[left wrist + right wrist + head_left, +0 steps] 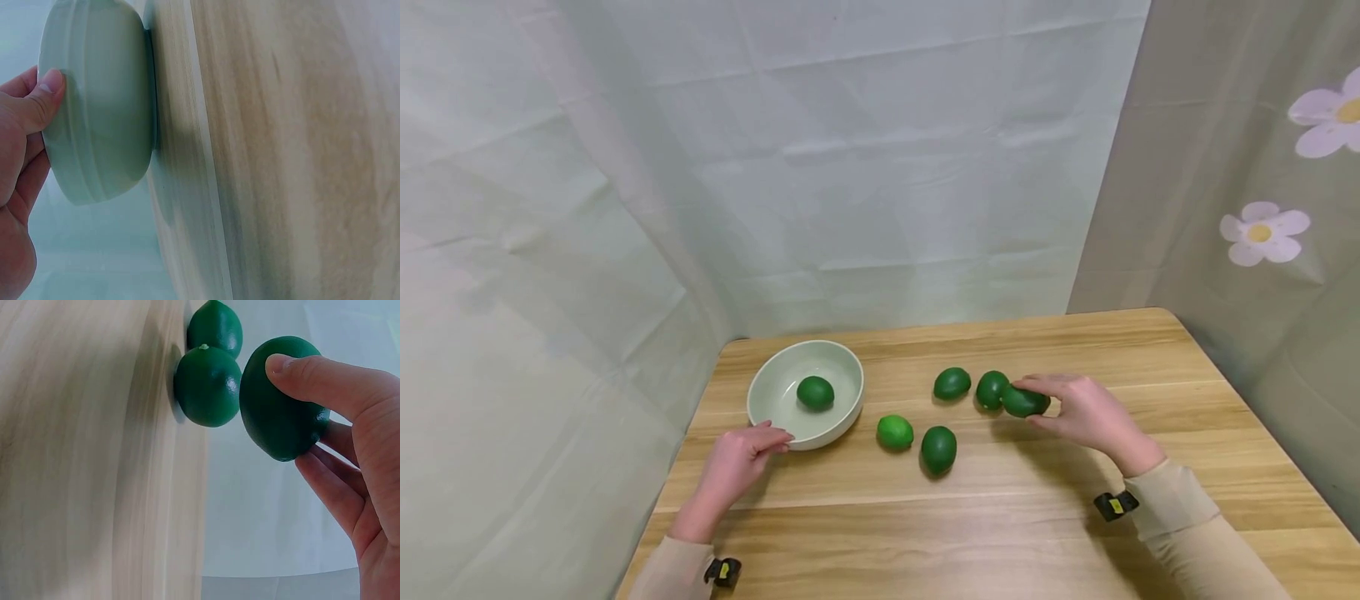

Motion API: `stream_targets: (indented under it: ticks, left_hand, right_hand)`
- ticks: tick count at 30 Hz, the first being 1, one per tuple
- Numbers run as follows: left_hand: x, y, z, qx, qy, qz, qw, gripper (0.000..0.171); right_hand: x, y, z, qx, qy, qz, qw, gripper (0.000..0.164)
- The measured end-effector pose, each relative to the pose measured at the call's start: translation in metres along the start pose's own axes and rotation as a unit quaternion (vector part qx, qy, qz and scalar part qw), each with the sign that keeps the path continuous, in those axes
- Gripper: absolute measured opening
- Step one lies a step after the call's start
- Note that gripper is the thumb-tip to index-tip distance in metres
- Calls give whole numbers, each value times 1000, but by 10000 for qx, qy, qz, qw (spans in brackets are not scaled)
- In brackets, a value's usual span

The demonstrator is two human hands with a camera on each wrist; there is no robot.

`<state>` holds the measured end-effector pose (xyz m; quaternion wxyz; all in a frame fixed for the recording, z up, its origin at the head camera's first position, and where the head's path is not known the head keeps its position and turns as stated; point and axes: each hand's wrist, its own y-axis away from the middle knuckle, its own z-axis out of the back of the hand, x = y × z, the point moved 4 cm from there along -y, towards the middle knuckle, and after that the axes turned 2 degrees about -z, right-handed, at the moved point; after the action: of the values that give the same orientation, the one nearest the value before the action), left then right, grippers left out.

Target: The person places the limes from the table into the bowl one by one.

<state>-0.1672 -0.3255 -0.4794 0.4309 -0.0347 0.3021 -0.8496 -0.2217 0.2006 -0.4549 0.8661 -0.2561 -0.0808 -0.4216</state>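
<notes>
My left hand (741, 462) pinches the near rim of a pale green bowl (767, 417), thumb on the outer wall and fingers over the edge in the left wrist view. One dark green lime (816, 393) lies inside the bowl. With thumb and fingers, my right hand (1086, 412) grips another dark green lime (281, 400), lifted off the wooden table. Just left of it, a dark green lime (992, 390) rests on the table, with a further lime (952, 383) beside that one.
Between bowl and right hand lie a brighter green lime (895, 433) and a dark green lime (938, 451), nearer the front. The wooden table (865, 533) ends at the back against a pale curtain (910, 208); a flowered curtain (1210, 167) hangs at the right.
</notes>
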Motion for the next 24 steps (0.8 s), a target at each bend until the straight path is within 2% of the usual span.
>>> stream_targets:
  ticks: [9,24]
  left_hand:
    - [0,0,-1,-43,23,-56,10000,25]
    - [-1,-1,0,-66,54,-70,9999,24]
  right_hand:
    - [8,-9,2,-90,103,233,9996,59]
    - [16,-22,-1,-67,133,372,9992,58]
